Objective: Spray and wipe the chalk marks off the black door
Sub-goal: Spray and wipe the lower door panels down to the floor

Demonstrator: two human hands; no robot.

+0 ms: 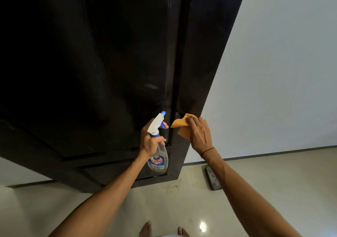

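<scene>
- The black door (91, 63) fills the left and middle of the view and looks pretty clean already. There's just one faint pale smudge (150, 86) left, up near the groove toward its right edge. Could be chalk or only glare, hard to tell.
- The left hand (150, 141) has its fingers wrapped round the neck of the spray bottle (158, 156), one finger on the trigger and the nozzle close to the door. An accidental squeeze would probably send drips down to the floor (182, 204), and the person's bare feet (146, 229) are right there, so slipping is a risk.
- The right hand (199, 134) presses an orange cloth (179, 125) flat on the door's right edge, fingers mostly straight. The cloth could snag in the groove.
- Plenty of open room to the right along the white wall (273, 72). A dark block (212, 178) on the floor by the door's lower corner could trip someone.
</scene>
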